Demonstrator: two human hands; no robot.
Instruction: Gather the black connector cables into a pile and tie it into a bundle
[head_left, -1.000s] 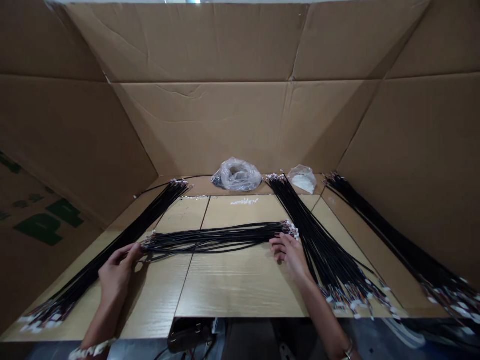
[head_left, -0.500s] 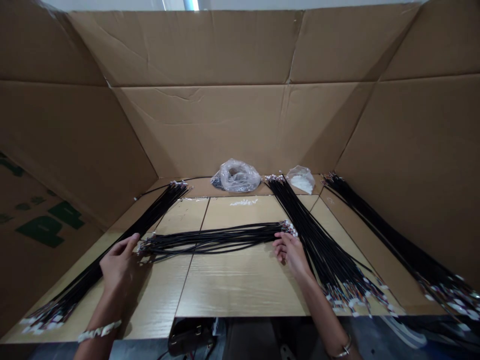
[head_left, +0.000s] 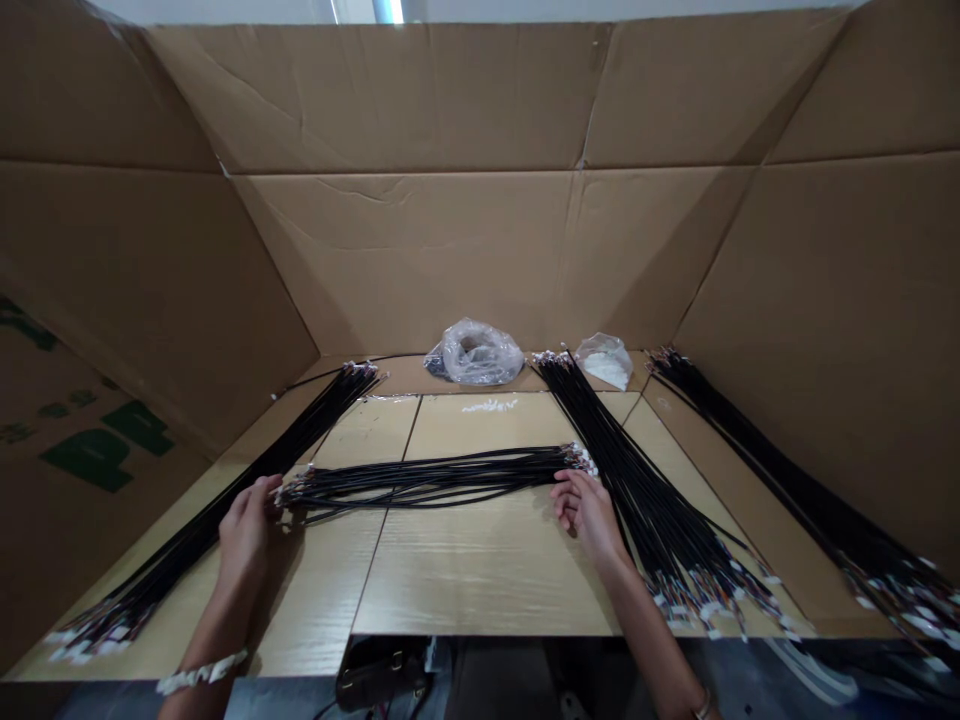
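Observation:
A bundle of black cables (head_left: 450,478) lies crosswise on the table, with small white connectors and coloured wires at both ends. At its left end is my left hand (head_left: 246,525), fingers bent together against the connectors (head_left: 289,490); what sits between the fingertips is hidden. My right hand (head_left: 585,510) is beside the bundle's right end, just below its connectors (head_left: 579,457). Its fingers are loosely curled and apart, with nothing visible in them.
More black cable bundles lie slantwise: a left bundle (head_left: 277,450), a right bundle (head_left: 637,480) and a far-right bundle (head_left: 772,480). At the back are a clear plastic bag (head_left: 482,352) and a small bag of white parts (head_left: 604,360). Cardboard walls (head_left: 450,250) enclose the table (head_left: 480,570).
My left hand has turned and shifted slightly right, its fingers drawing in at the connectors. My right hand has barely moved. The cable bundle looks the same.

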